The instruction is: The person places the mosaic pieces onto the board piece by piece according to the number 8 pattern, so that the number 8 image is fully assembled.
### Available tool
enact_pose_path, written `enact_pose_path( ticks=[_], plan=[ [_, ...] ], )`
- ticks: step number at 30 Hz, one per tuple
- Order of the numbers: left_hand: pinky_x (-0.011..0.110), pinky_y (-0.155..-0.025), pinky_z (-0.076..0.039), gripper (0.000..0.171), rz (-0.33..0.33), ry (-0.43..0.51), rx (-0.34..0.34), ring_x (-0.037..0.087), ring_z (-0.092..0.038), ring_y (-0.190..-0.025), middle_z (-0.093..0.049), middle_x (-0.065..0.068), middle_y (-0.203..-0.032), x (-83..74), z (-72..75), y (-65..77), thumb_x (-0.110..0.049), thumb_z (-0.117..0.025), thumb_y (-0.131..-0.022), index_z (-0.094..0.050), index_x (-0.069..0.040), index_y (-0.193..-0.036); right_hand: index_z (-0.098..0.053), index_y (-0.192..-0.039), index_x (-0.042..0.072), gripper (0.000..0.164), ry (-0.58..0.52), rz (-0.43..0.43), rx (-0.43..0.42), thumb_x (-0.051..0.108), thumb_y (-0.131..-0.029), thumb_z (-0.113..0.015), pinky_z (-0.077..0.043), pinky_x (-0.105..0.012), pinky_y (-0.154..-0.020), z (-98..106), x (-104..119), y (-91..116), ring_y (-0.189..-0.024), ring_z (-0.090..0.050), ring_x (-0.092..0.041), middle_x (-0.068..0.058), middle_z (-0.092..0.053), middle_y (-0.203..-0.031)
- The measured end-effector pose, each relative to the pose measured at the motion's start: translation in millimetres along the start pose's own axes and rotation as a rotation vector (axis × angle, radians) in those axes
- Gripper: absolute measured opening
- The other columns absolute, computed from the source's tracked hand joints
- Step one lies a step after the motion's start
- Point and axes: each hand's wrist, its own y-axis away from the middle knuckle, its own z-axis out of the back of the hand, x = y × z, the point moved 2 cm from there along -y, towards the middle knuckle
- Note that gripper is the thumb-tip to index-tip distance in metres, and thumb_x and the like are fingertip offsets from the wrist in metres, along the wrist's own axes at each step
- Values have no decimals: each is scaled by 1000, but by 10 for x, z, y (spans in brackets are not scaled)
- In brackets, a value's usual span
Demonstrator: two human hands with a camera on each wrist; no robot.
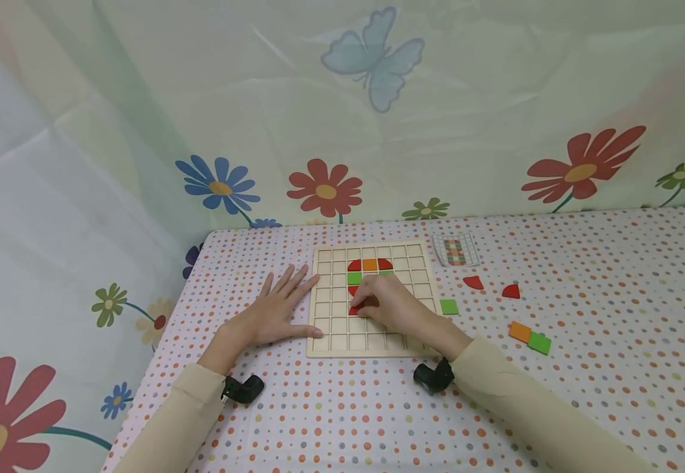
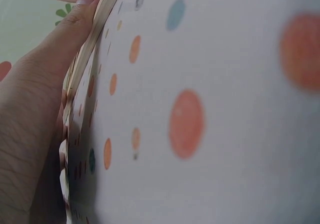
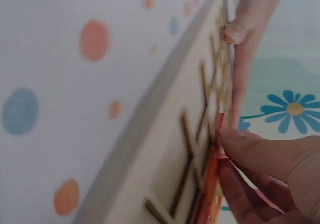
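A wooden grid board (image 1: 333, 345) lies on the table, with its upper middle cells holding red rounded pieces (image 1: 354, 265), an orange square (image 1: 369, 265) and green squares (image 1: 354, 278). Over the board's middle, my right hand (image 1: 392, 303) pinches a small red piece (image 1: 353, 311) with thumb and fingers at a grid cell. That hand covers part of the pattern; the right wrist view shows the piece's red edge (image 3: 220, 121) by the thumb. My left hand (image 1: 274, 312) rests with fingers spread at the board's left side, its thumb (image 2: 82, 9) touching the edge.
Right of the board lie a green square (image 1: 449, 307), two red quarter-round pieces (image 1: 511, 291), an orange square (image 1: 520, 331) and another green square (image 1: 539, 343). A printed pattern card (image 1: 456, 250) sits behind them. A flowered cloth (image 1: 466, 131) hangs behind the dotted table.
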Motion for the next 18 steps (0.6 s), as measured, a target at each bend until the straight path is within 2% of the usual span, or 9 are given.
enact_pose_path(
  ticks=[8, 10, 15, 18],
  plan=[
    [59, -127, 8, 109, -1, 4, -12, 27, 9, -161, 3, 1, -176, 6, -14, 1, -80, -59, -89, -8, -29, -170, -81, -107, 5, 21, -6, 15, 9, -4, -88, -80, -58, -38, -82, 232, -17, 288, -97, -67, -24, -3, -73, -105],
    [59, -127, 8, 109, -3, 7, -12, 27, 9, -161, 2, 1, -176, 2, -15, 1, -80, -59, -89, -8, -29, -170, -81, -107, 6, 21, 8, -2, 0, -3, -88, -81, -57, -38, -79, 320, -38, 407, -96, -65, -24, -3, -72, -104],
    [59, -127, 8, 108, -3, 10, -10, 28, 9, -161, 2, 2, -177, -11, 2, 15, -79, -59, -90, -8, -28, -170, -82, -107, 9, 21, 36, -87, -22, 4, -87, -84, -52, -30, -71, 553, -131, 727, -91, -62, -20, -1, -71, -104],
    [59, -127, 8, 108, -8, 15, -14, 29, 8, -161, 1, 2, -177, -16, 9, 25, -78, -60, -90, -9, -28, -170, -81, -109, 10, 24, 80, -139, -53, 6, -85, -86, -54, -33, -74, 694, -209, 919, -95, -64, -22, -2, -71, -108]
  ],
)
